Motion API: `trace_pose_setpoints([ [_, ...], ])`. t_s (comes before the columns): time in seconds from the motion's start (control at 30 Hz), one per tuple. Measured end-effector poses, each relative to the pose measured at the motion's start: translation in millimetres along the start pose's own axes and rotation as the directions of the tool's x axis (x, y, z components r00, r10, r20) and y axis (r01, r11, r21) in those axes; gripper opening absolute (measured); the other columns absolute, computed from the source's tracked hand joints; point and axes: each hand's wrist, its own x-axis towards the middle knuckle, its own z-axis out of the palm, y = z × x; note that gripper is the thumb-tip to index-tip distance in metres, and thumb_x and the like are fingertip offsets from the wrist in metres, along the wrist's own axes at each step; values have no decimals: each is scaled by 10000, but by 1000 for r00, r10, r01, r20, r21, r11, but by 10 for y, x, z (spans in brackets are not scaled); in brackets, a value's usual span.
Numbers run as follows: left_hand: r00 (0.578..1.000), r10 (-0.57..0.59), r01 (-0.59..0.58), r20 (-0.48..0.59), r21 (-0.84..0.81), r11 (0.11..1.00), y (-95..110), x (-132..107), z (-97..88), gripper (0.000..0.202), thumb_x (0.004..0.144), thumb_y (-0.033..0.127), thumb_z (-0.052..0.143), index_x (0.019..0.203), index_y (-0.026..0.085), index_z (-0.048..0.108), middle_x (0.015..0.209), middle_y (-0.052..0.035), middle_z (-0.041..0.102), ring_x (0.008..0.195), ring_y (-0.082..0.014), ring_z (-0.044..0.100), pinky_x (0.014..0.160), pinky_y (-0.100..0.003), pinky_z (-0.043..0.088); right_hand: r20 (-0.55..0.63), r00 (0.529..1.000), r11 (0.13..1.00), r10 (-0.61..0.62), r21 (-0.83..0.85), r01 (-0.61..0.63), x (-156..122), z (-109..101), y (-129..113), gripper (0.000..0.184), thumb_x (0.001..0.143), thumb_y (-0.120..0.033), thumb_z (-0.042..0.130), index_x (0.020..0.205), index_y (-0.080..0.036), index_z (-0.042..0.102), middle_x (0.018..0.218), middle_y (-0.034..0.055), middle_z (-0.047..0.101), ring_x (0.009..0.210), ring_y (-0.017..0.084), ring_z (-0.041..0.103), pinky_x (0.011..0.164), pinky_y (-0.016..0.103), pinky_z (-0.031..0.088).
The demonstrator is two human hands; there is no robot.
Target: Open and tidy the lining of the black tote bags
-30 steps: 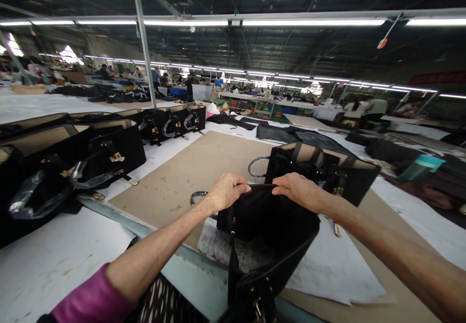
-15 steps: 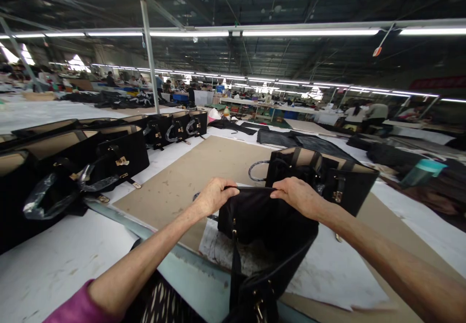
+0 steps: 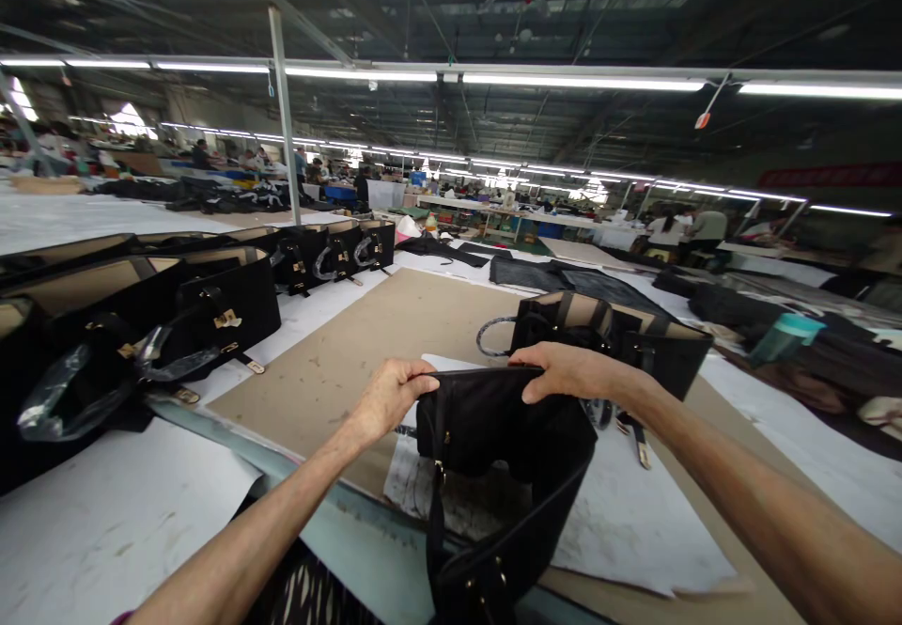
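The left hand (image 3: 389, 401) has slid left along the top edge of a black bag body (image 3: 486, 418) to its corner over the past half second, widening the span between the two hands; the right hand (image 3: 567, 373) has loosened, its thumb now set apart from its fingers. The left is closed in a pinch on the far left corner, thumb against fingertips. The right is partly open over the far edge to the right, thumb on the near face and fingers along the top; whether it grips firmly cannot be told.

The bag body stands in an open loop near the front edge of the worktable (image 3: 352, 512), over a marked white sheet (image 3: 634, 531) laid on a tan board (image 3: 338, 343). Just beyond the right hand stands a black tote (image 3: 676, 357) with a tan interior, a ring-shaped handle (image 3: 493, 335) to its left. To the left, more black totes (image 3: 232, 301) stand in rows, some with plastic-wrapped handles. Dark flat pieces (image 3: 528, 273) lie on the far side, and an aqua-lidded bottle (image 3: 782, 338) stands at right among dark cloth. Far right, two people (image 3: 707, 227) are seen near other tables, beneath strip lights (image 3: 578, 83).
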Motion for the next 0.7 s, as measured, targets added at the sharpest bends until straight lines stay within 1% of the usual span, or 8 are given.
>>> trace_pose_setpoints([
  [0.1,1000,-3,4,-9,6,1000,-6,-4,13,223,684,290,487,692,124,635,556,6,546,593,-127,472,544,-195,349,9,997,996,-81,49,81,16,-1,78,309,668,-244,513,961,-171,581,927,22,612,837,180,541,732,239,375],
  [0.17,1000,-4,5,-11,30,1000,-6,-6,20,228,688,293,484,699,123,636,549,9,539,589,-125,467,540,-194,346,-4,996,996,-89,32,89,21,3,89,345,676,-255,511,1005,-171,570,959,30,605,858,185,536,745,244,372],
  [0.33,996,75,-65,-45,202,977,51,-28,72,232,728,283,452,690,141,631,533,34,496,538,-95,424,511,-184,315,-103,994,990,-45,-134,31,64,54,-129,397,649,-317,556,1033,-216,561,989,48,589,889,218,521,700,267,369],
  [0.43,985,162,-135,-52,338,932,181,-63,166,231,759,272,446,700,162,641,522,31,501,523,-92,432,506,-187,311,-99,993,978,-69,-204,48,161,134,-338,368,616,-331,593,972,-241,584,916,40,604,870,231,523,630,255,355],
  [0.53,969,243,-203,-45,416,886,382,-129,254,219,793,281,444,794,197,647,595,13,582,575,-110,508,548,-194,353,-35,997,980,-71,-189,63,210,214,-460,203,610,-320,595,784,-218,620,719,11,602,709,191,544,529,227,325],
  [0.57,962,269,-224,-49,423,878,455,-167,263,215,804,285,441,851,211,637,635,9,607,605,-118,534,574,-199,373,-23,998,985,-61,-163,56,189,222,-466,147,621,-315,583,710,-203,614,643,-3,580,633,167,534,497,220,310],
  [0.63,934,348,-286,-84,410,866,586,-275,230,238,813,302,448,992,226,585,770,-4,642,716,-137,569,652,-219,411,-30,999,998,-23,-61,21,75,193,-418,134,652,-306,553,617,-182,589,550,-25,537,521,123,493,459,212,297],
  [0.7,858,486,-396,-168,385,833,664,-421,128,313,801,321,479,1091,210,518,961,-33,619,884,-158,549,768,-258,420,-56,998,993,21,114,-14,-122,102,-292,157,670,-301,542,593,-173,590,544,-33,543,498,106,482,461,208,320],
])
